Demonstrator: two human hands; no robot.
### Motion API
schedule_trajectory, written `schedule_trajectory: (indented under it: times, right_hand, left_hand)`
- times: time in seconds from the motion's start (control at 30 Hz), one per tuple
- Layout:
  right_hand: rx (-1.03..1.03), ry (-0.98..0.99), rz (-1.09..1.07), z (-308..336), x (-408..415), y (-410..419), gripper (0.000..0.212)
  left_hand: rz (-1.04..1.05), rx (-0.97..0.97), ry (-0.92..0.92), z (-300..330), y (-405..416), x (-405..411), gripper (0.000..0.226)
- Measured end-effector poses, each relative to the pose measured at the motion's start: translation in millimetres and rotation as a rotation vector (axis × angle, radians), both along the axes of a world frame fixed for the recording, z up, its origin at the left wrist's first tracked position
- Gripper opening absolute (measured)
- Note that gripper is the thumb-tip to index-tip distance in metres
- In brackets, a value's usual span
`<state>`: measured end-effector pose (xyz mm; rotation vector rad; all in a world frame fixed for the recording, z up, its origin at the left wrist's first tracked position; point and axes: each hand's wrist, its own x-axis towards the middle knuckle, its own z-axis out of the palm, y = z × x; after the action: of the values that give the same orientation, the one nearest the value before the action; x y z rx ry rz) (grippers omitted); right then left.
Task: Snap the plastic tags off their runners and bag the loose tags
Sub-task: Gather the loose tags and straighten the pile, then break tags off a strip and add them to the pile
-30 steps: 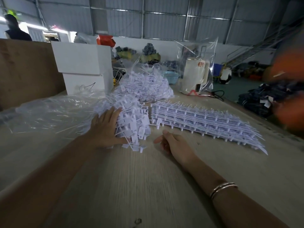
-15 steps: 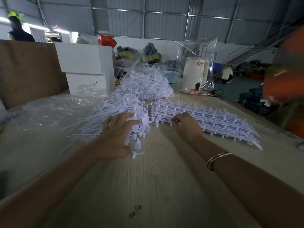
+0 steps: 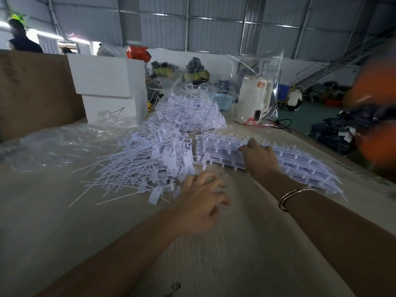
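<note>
A heap of loose white plastic tags [image 3: 150,159] lies on the wooden table [image 3: 235,243]. To its right sits a flat stack of tags still on their runners [image 3: 304,168]. My right hand [image 3: 260,157] lies on top of this stack near its left half, fingers curled into the top runners. Just off the front right corner of the loose heap, my left hand [image 3: 201,202] hovers over the bare table with fingers loosely curled, holding nothing. An empty clear plastic bag [image 3: 60,142] lies flat left of the heap. A second bag heaped with tags [image 3: 188,114] stands behind.
White boxes [image 3: 102,82] and a brown board [image 3: 32,88] stand at the back left. A white kettle [image 3: 255,99] inside clear plastic stands at the back right, with a black cord beside it. A blurred orange shape [image 3: 377,116] is at the right edge. A person [image 3: 19,37] stands far back left.
My left hand has come off the loose heap and drawn back to the right. My right hand has slid from the stack's left end further right along its top.
</note>
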<state>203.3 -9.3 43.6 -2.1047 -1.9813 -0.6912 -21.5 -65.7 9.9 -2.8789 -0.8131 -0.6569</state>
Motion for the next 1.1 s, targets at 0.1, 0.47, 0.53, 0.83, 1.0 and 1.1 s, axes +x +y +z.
schedule_trajectory:
  times: [0.1, 0.47, 0.53, 0.83, 1.0, 1.1]
  right_hand:
    - [-0.009, 0.035, 0.007, 3.6, 5.4, -2.2, 0.035]
    - [-0.17, 0.256, -0.063, 28.2, 10.5, 48.6, 0.039]
    - [-0.261, 0.21, -0.102, 29.7, 12.1, 58.0, 0.039]
    - [0.291, -0.116, 0.029, 69.6, 18.1, 36.8, 0.023]
    - [0.389, -0.155, 0.183, 101.9, 9.1, 7.7, 0.025]
    - [0.424, -0.094, 0.248, 107.1, -3.2, -14.4, 0.028]
  left_hand:
    - [0.005, -0.067, -0.042, 0.8, 2.0, 6.2, 0.03]
    - [-0.015, -0.181, -0.061, -6.2, 9.8, 36.1, 0.028]
    - [-0.018, -0.185, -0.071, -9.3, 12.9, 36.7, 0.027]
    - [-0.025, -0.272, -0.246, -0.2, 16.7, 36.5, 0.028]
    - [-0.016, -0.493, -0.404, 20.8, 12.6, 33.0, 0.026]
    - [0.004, -0.647, -0.58, 28.1, 7.3, 17.4, 0.027]
